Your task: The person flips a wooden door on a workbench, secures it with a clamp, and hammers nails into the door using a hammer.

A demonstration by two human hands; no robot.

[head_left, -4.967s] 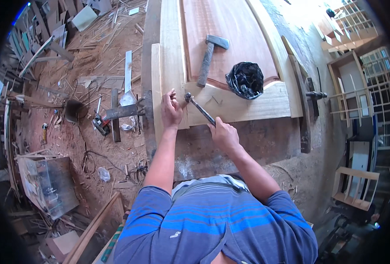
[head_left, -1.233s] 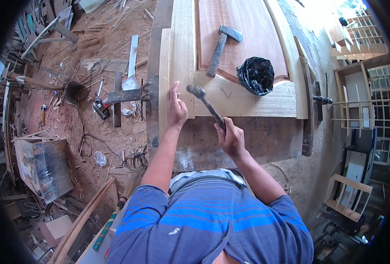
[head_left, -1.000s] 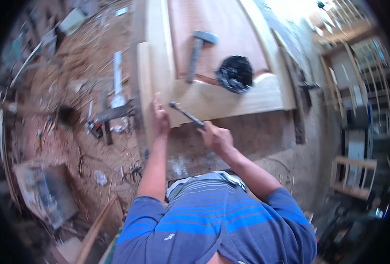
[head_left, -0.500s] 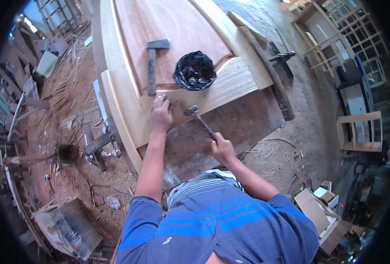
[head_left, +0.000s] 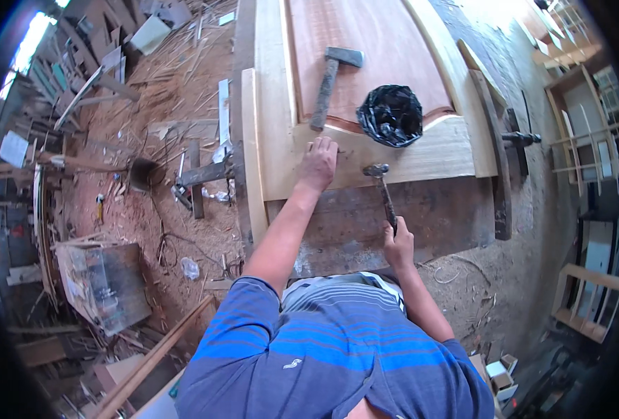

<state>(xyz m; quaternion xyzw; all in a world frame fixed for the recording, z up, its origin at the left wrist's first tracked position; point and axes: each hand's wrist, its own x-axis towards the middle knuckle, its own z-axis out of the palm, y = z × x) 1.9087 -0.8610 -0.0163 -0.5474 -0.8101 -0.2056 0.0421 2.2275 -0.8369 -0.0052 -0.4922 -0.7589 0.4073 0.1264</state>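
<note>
My right hand (head_left: pixel 399 246) grips the handle of a small hammer (head_left: pixel 387 192), its metal head over the near edge of a pale wooden panelled door (head_left: pixel 435 155). My left hand (head_left: pixel 318 165) rests on the door's near rail, to the left of the hammer head. Its fingers are bent together; whatever they pinch is too small to make out. Just beyond those fingers lies a heavier hammer (head_left: pixel 325 91) with a wooden handle and a blocky metal head. To its right stands a round container lined with black plastic (head_left: pixel 390 116); its contents are hard to tell.
The door lies on a dark worn workbench (head_left: pixel 428 213). A bar clamp (head_left: pixel 519 137) sticks out at the right, beside an upright board (head_left: pixel 489 150). Wood scraps (head_left: pixel 173 73) and shavings litter the floor at left. Wooden frames (head_left: pixel 588 300) stand at far right.
The whole view has shifted, so the bench and door sit farther right in the picture. My right hand still grips the small hammer, which now points more straight ahead; my left fingers look more curled.
</note>
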